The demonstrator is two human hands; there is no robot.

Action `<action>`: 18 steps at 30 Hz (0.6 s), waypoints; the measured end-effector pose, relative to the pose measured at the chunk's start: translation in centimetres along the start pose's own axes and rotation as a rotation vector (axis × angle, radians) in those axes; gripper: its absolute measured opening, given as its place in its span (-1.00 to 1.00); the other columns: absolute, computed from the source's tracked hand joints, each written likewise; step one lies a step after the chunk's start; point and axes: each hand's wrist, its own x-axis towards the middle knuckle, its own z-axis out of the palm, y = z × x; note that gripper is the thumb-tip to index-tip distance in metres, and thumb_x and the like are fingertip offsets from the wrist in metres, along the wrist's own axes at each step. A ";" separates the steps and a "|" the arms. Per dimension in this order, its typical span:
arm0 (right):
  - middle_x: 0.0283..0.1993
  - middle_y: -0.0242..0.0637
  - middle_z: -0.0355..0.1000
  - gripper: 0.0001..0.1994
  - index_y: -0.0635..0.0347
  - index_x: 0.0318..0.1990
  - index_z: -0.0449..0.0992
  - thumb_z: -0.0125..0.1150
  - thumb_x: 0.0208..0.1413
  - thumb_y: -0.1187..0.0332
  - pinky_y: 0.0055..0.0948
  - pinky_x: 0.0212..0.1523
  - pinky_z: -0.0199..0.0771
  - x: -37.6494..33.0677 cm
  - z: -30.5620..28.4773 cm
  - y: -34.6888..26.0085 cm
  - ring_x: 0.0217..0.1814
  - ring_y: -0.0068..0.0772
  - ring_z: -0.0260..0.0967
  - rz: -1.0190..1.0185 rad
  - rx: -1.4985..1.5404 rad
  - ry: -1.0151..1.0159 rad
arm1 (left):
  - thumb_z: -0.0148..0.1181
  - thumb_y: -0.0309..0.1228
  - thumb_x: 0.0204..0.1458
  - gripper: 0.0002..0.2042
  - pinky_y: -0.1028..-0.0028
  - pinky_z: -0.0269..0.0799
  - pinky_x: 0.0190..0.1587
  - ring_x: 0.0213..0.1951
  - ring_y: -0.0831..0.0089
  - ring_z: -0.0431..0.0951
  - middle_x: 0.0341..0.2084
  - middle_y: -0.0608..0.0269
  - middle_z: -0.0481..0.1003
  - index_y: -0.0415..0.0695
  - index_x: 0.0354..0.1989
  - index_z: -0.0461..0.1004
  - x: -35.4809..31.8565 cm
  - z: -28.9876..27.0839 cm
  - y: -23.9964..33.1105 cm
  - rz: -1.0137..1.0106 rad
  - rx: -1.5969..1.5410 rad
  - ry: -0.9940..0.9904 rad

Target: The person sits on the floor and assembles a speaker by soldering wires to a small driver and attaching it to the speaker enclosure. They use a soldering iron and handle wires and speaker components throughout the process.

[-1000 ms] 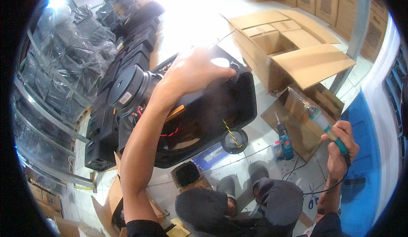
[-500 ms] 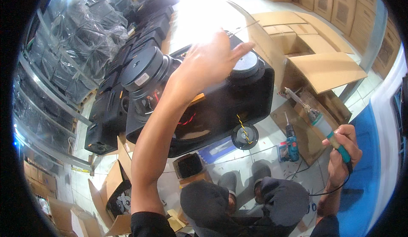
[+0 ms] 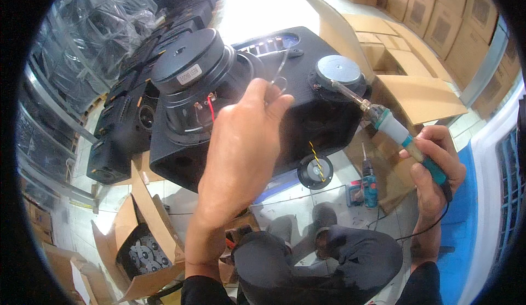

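A soldering iron point(image 3: 392, 127) with a teal and white handle is gripped in my right hand point(image 3: 433, 165). Its tip is at the edge of a round speaker driver point(image 3: 339, 70) on the black speaker cabinet point(image 3: 323, 121); whether they touch I cannot tell. Between the thumb and fingers of my left hand point(image 3: 244, 132) is a thin, silvery solder wire point(image 3: 282, 69), looped near the fingertips. That hand is over the cabinet, beside a large woofer point(image 3: 186, 58) lying magnet up. A red wire point(image 3: 212, 108) runs from the woofer's terminal behind the hand.
A small round driver point(image 3: 315, 172) with yellow-black wires is at the cabinet's near side. A teal cordless drill point(image 3: 369, 187) stands on the right. Open cardboard boxes point(image 3: 422, 99) flank the cabinet; one at lower left point(image 3: 129, 223) holds metal parts. More black cabinets point(image 3: 118, 132) line the left.
My left hand has come back toward me, still pinching the solder wire. My right hand has raised the soldering iron up and left to the round driver. The whole view has shifted.
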 end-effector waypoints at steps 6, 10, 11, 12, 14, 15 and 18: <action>-0.06 -0.10 0.43 -0.66 0.33 -0.08 0.66 0.44 0.01 0.32 -0.40 -0.04 0.55 1.0 0.6 -1.1 -0.15 -0.30 0.54 0.046 -0.115 -0.043 | 0.04 -0.49 0.29 -0.84 0.20 0.46 -0.21 -0.38 0.01 0.59 -0.39 -0.13 0.56 -0.35 -0.10 0.35 -1.3 1.4 -1.3 -0.013 -0.152 -0.006; -0.06 -0.09 0.43 -0.66 0.35 -0.08 0.66 0.44 0.02 0.32 -0.41 -0.05 0.56 1.5 0.8 -1.7 -0.15 -0.29 0.54 0.021 -0.187 -0.062 | 0.16 -0.50 0.22 -0.85 0.25 0.48 -0.21 -0.36 0.05 0.61 -0.38 -0.10 0.58 -0.39 -0.18 0.45 -1.3 2.0 -2.6 0.155 -0.147 0.080; -0.06 -0.09 0.43 -0.66 0.35 -0.08 0.66 0.44 0.02 0.32 -0.41 -0.06 0.57 1.7 0.8 -1.7 -0.15 -0.29 0.54 0.017 -0.202 -0.069 | 0.18 -0.49 0.21 -0.84 0.27 0.47 -0.23 -0.37 0.07 0.61 -0.39 -0.10 0.58 -0.39 -0.20 0.49 -1.5 2.0 -2.9 0.164 -0.152 0.095; -0.06 -0.09 0.43 -0.67 0.35 -0.08 0.66 0.43 0.02 0.34 -0.41 -0.06 0.57 1.8 0.8 -1.7 -0.15 -0.29 0.55 0.004 -0.203 -0.073 | 0.20 -0.48 0.20 -0.84 0.28 0.47 -0.24 -0.38 0.08 0.60 -0.40 -0.09 0.58 -0.39 -0.22 0.52 -1.6 2.0 -3.1 0.173 -0.156 0.111; -0.06 -0.08 0.43 -0.68 0.36 -0.08 0.66 0.42 0.03 0.36 -0.40 -0.08 0.58 1.9 0.9 -1.7 -0.16 -0.28 0.55 -0.004 -0.200 -0.076 | 0.23 -0.46 0.19 -0.82 0.32 0.46 -0.31 -0.44 0.12 0.59 -0.44 -0.12 0.57 -0.37 -0.18 0.60 -1.9 2.3 -3.4 0.154 -0.161 0.142; -0.06 -0.08 0.43 -0.69 0.36 -0.08 0.66 0.41 0.03 0.37 -0.39 -0.08 0.59 2.0 0.9 -1.8 -0.16 -0.28 0.56 -0.008 -0.213 -0.083 | 0.23 -0.47 0.19 -0.81 0.33 0.46 -0.32 -0.45 0.12 0.59 -0.44 -0.12 0.58 -0.37 -0.16 0.60 -2.2 2.4 -3.4 0.144 -0.170 0.132; -0.07 -0.07 0.43 -0.70 0.36 -0.08 0.66 0.41 0.02 0.41 -0.39 -0.09 0.60 2.0 1.1 -1.8 -0.17 -0.28 0.57 -0.022 -0.243 -0.101 | 0.22 -0.48 0.19 -0.78 0.28 0.47 -0.32 -0.41 0.00 0.61 -0.38 -0.17 0.59 -0.38 -0.08 0.59 -2.3 2.9 -3.5 0.163 -0.196 0.134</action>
